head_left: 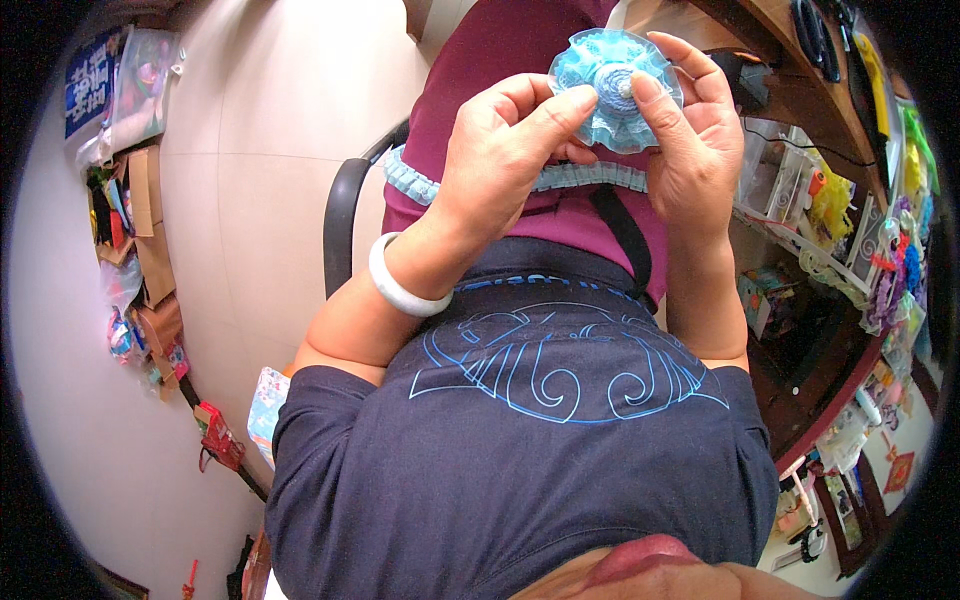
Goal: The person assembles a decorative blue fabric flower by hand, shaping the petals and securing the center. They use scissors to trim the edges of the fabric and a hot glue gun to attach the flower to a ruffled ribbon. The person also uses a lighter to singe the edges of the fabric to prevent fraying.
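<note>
A light-blue ruffled fabric rosette (600, 55) with sheer edges is held up over my lap. A small round woven piece, like a tiny hat, sits at its middle. My left hand (505, 145) grips the rosette's left side, its thumb pressing near the woven centre. At the right side my right hand (695, 135) pinches it, with the thumb on the front by the centre and the other fingers behind. The rosette hides several fingertips. Below it, a strip of pale-blue ruffled trim (410, 183) lies across my maroon-clad thighs, partly covered by my hands.
To the right is a wooden table (745, 25) with scissors (815, 40) near its edge. White shelving (800, 225) with craft bits stands below it. A black chair armrest (345, 220) is at my left. Cardboard boxes (150, 225) line the far left wall.
</note>
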Available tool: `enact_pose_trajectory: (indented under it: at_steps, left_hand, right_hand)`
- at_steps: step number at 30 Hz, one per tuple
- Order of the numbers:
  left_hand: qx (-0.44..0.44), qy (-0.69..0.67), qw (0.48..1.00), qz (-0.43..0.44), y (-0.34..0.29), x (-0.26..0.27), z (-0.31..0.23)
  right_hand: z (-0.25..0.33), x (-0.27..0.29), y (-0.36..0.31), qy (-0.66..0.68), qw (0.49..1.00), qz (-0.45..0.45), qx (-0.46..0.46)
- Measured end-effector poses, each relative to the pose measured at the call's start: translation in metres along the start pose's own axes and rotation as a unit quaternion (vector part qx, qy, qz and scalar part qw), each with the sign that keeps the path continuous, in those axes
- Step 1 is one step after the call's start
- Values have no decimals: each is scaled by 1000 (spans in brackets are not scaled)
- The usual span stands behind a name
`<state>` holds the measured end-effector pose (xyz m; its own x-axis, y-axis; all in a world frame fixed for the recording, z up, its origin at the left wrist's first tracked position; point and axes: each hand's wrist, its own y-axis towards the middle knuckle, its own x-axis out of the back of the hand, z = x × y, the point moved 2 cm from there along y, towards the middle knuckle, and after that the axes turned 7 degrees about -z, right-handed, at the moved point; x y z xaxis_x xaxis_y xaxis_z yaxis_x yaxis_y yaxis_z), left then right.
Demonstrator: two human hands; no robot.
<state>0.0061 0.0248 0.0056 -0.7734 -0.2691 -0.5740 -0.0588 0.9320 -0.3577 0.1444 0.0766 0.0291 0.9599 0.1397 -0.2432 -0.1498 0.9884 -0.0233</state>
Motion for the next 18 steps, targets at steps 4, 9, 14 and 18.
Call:
enact_pose_trajectory:
  at_steps: [4, 9, 14, 18]
  left_hand:
    - [-2, 1, 1000, -24, -1, 2, 4]
    - [-30, 40, 997, -51, -3, 1, 5]
    - [-13, 15, 1000, -3, 0, 2, 3]
    - [59, -126, 990, 1, 3, 3, -3]
  right_hand:
    - [-3, -4, -3, 13, 1000, -12, 11]
    - [-5, -9, -8, 9, 999, -22, 26]
    - [-4, -3, -4, 22, 1000, -13, 0]
    - [-4, 0, -3, 56, 998, -20, -13]
